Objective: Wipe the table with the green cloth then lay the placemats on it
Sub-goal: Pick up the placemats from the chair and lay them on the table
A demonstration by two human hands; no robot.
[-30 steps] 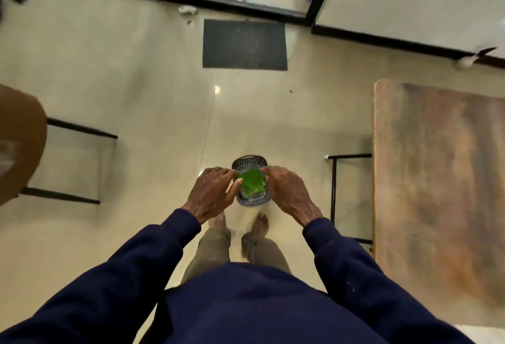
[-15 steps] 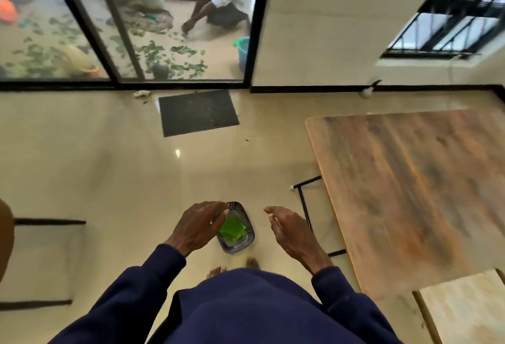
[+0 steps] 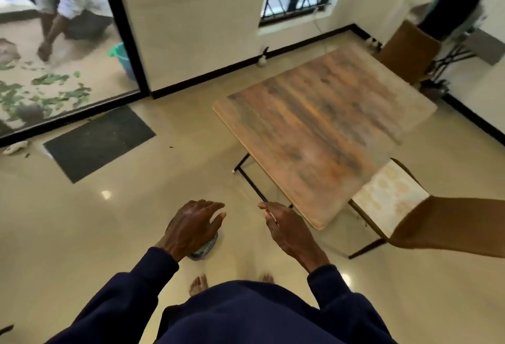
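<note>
A small grey basket (image 3: pixel 205 250) holding the green cloth sits on the floor just ahead of my bare feet. It is mostly hidden behind my left hand (image 3: pixel 192 227), and only a sliver of green shows. That hand hovers palm down with relaxed, spread fingers and holds nothing. My right hand (image 3: pixel 287 230) is open and empty, its fingertips near the closest corner of the wooden table (image 3: pixel 322 125). The tabletop is bare. A pale patterned mat (image 3: pixel 389 196) lies on a chair seat at the table's near right side.
A brown chair (image 3: pixel 448 226) stands against the table's near right, another chair (image 3: pixel 407 51) at its far corner. A dark doormat (image 3: pixel 98 141) lies before the glass door on the left, where a person crouches outside. Black table legs (image 3: pixel 247 177) reach under the near edge.
My view has swung up and to the right, bringing the whole table and the chair into sight. My right hand moved off the basket toward the table corner. My left hand now covers the basket.
</note>
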